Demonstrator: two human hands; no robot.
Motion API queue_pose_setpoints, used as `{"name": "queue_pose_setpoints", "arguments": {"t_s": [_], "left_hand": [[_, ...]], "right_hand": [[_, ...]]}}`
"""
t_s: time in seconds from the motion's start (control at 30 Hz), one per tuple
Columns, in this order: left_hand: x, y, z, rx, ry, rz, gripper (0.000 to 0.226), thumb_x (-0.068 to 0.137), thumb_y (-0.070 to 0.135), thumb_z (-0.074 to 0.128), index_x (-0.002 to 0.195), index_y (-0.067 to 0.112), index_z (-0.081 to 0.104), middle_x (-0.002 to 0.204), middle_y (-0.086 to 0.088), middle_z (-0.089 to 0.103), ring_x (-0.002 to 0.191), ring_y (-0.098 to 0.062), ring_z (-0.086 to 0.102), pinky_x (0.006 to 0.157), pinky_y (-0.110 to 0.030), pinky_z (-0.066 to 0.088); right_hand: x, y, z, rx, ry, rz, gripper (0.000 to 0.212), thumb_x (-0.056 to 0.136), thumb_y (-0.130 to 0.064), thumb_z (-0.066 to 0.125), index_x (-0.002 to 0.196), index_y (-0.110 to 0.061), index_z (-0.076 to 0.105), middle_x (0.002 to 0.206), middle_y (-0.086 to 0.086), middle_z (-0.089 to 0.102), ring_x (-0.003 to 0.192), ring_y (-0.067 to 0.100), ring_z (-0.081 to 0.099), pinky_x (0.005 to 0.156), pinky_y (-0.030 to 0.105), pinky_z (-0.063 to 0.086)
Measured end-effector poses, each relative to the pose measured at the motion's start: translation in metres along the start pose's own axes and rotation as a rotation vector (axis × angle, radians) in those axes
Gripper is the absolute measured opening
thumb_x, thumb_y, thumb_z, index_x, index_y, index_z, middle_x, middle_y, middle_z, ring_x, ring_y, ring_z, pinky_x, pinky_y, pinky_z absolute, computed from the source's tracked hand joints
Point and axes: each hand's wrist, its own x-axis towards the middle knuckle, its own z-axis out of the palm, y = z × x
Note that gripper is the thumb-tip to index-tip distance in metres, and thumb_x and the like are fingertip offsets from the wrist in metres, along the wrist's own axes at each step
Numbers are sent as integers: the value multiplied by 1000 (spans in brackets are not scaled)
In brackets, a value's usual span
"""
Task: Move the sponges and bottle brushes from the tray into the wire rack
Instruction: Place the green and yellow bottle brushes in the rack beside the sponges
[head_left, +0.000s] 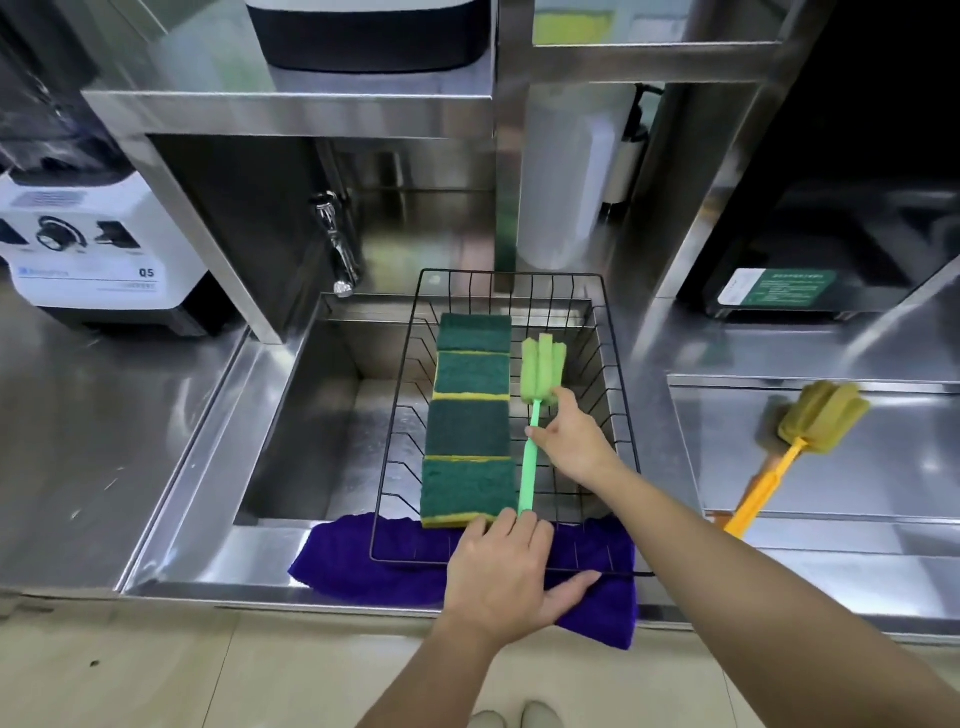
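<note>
I see green brush in wire rack, long axis near-to-far, foam head far, beside four sponges | right hand pinching handle | left hand fingers spread on rack's near edge | yellow brush in tray, head far-right

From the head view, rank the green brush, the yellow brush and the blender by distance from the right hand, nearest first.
1. Green brush: in the wire rack, touching the right hand.
2. Yellow brush: on the tray to the right.
3. Blender: far left on the counter.
</note>
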Motion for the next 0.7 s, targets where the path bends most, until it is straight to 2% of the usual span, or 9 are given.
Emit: {"name": "queue_pose_setpoints", "arguments": {"t_s": [0.1,0.2,0.27,0.33,0.4,0.5,0.63,0.7], "left_hand": [[1,0,-2,8,-48,1,55,82,67,44,66,17,59,62,2,58,59,-17,54,53,-27,45],[3,1,-6,28,-86,6,55,82,67,43,66,17,60,62,2,58,58,-18,55,53,-28,46],[3,3,-8,36,-142,-11,57,82,68,40,67,17,60,63,2,59,59,-19,56,54,-30,47],[6,8,-13,36,-214,-52,63,82,71,35,69,16,61,66,1,60,63,-20,57,58,-33,48],[12,17,-18,53,-255,-66,67,82,73,30,71,16,63,69,0,61,66,-21,58,61,-35,47],[22,35,-21,47,-274,-17,64,82,69,32,68,16,64,67,-1,62,64,-22,58,62,-36,49],[31,56,-14,-4,-353,24,75,83,69,9,94,17,62,93,-2,65,87,-23,58,78,-38,43],[31,59,-6,14,-367,71,77,82,69,2,101,19,57,101,-1,62,94,-22,55,81,-37,41]], "right_hand": [[-10,-5,-13,18,38,-86,42,91,-23,52,130,-10,42,85,5,61,79,21,60,73,30,47],[-22,-8,-34,6,91,-134,36,92,-27,50,126,-13,47,77,-4,57,78,17,58,71,32,47],[-31,-2,-50,-22,182,-126,35,93,-31,48,122,-12,51,74,-4,56,78,19,58,70,33,47],[-39,11,-66,-42,284,-64,34,93,-33,47,117,-9,55,79,5,63,83,26,59,71,33,46],[-46,31,-81,-77,378,38,33,94,-32,45,113,-7,56,98,18,67,96,35,60,79,39,48],[-56,60,-99,-135,527,164,34,95,-31,41,107,-3,55,106,22,67,100,40,60,80,43,48],[-72,94,-111,-297,612,205,36,97,-37,33,102,-4,46,102,22,65,94,41,61,73,42,46],[-78,109,-113,-365,627,272,37,97,-39,32,104,-4,44,103,20,65,92,41,63,72,43,46]]}}
